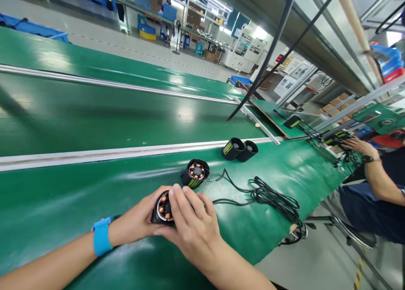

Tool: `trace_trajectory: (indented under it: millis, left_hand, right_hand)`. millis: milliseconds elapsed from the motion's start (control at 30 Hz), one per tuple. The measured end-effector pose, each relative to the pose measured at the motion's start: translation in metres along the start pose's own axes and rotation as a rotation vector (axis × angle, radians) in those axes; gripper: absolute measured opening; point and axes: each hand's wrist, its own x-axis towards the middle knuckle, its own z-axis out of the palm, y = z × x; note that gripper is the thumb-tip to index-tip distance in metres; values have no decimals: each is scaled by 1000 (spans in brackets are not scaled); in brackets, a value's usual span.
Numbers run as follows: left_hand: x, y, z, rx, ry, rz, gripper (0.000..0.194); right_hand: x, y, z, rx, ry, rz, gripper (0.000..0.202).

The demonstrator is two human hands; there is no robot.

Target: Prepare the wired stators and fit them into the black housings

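My left hand (148, 212) is wrapped round a black cylindrical motor housing (157, 216), held low over the green mat. Copper coils in a ring show in its open top. My right hand (196, 222) lies over the right side of the housing, fingers bent across its rim and hiding part of it; whether they pinch something small I cannot see. Just beyond stands a second motor housing (190, 181) with copper windings and yellow-green stripes. Thin wires join it to a black cable (268, 195), coiled on the mat to the right.
Two more black housings (233, 149) stand together farther back. A white rail (95, 154) runs along the conveyor belt (110, 117). Black cords (268, 62) hang from overhead. At the right, a co-worker's hand (360, 147) is among dark parts and cables.
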Motion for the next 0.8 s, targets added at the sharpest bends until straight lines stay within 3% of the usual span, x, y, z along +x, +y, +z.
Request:
trace_trajectory:
  millis: [167,267,333,400,533,633,733,800]
  left_hand:
    - [4,0,1,25,-7,25,89]
    - [4,3,1,75,6,31,87]
    - [3,3,-1,147,18,20,86]
    - [3,0,-6,249,19,11,87]
    - [12,-9,-17,389,-8,27,100]
    - [29,-15,-18,381,-1,21,129]
    - [48,-25,-14,334,59,18,134]
    - [61,-41,-13,304,63,19,132]
  right_hand:
    - [-5,6,18,119,-9,72,52]
    - [-11,19,5,234,-67,101,65]
    - [-22,48,-15,304,-122,164,84]
    - [-44,93,-39,267,-226,303,103]
    - [-101,188,-74,-21,-613,740,120]
    - [-130,216,-85,6,-722,902,95]
    - [-140,214,-89,78,-638,921,57]
    - [-146,210,-96,133,-566,952,44]
